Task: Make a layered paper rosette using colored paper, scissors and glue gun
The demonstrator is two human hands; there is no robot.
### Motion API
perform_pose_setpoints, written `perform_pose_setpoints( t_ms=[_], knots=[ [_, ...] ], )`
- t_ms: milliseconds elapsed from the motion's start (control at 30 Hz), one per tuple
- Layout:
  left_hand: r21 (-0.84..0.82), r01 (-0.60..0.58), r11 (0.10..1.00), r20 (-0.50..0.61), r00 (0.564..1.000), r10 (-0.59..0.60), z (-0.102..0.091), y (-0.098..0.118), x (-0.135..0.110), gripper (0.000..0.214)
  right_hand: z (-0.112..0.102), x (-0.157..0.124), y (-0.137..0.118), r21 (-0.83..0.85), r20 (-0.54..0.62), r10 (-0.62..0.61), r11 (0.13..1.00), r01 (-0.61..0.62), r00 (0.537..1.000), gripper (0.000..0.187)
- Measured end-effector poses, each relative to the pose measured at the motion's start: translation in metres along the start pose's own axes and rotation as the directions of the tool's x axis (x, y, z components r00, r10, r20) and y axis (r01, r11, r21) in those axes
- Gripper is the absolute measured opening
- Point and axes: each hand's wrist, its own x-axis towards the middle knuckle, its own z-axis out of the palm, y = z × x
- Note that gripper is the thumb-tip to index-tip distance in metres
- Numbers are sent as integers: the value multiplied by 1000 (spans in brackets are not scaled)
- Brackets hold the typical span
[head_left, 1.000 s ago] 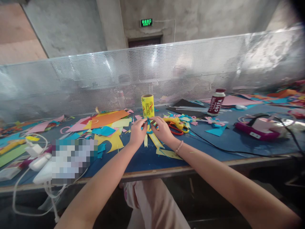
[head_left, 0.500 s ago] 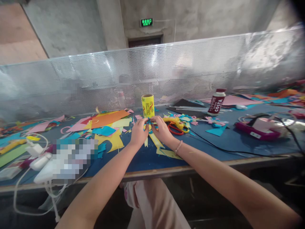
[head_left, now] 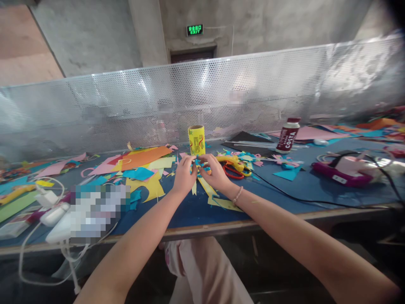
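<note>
My left hand (head_left: pixel 185 174) and my right hand (head_left: pixel 215 171) meet over the table, fingertips closed on a small blue paper piece (head_left: pixel 198 161) between them. Its exact shape is partly hidden by my fingers. Just behind it stands an upright yellow cardboard tube (head_left: pixel 197 140) with printing. Below my hands lie yellow paper strips (head_left: pixel 207 186). Red-handled scissors (head_left: pixel 233 172) and a yellow tool with a black cord, likely a glue gun (head_left: pixel 228 160), rest right beside my right hand. Yellow cut paper (head_left: pixel 152 188) lies left of my left hand.
A perforated metal screen (head_left: pixel 133 105) runs along the table's back. To the right stand a maroon bottle (head_left: pixel 287 136) and a purple power strip (head_left: pixel 338 175); the black cord (head_left: pixel 284 193) crosses the front. Orange paper (head_left: pixel 147 158) and chargers with white cables (head_left: pixel 57 213) lie left.
My fingers have shifted slightly around the blue paper piece, and a little more of it shows. The tube and the things around have stayed in place.
</note>
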Motion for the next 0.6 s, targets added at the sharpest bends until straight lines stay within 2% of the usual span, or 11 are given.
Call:
perform_pose_setpoints(
  t_ms=[433,533,600],
  knots=[
    [-49,61,997,-12,998,-62,2,-2,0,25,-1,-1,2,45,11,46,998,-47,999,23],
    [-125,176,976,-17,984,-180,3,-7,1,19,-11,6,8,34,57,10,999,-12,998,23],
    [-187,317,930,-15,945,-326,3,-11,3,15,-25,12,19,-53,41,13,999,-11,999,21]
  ],
)
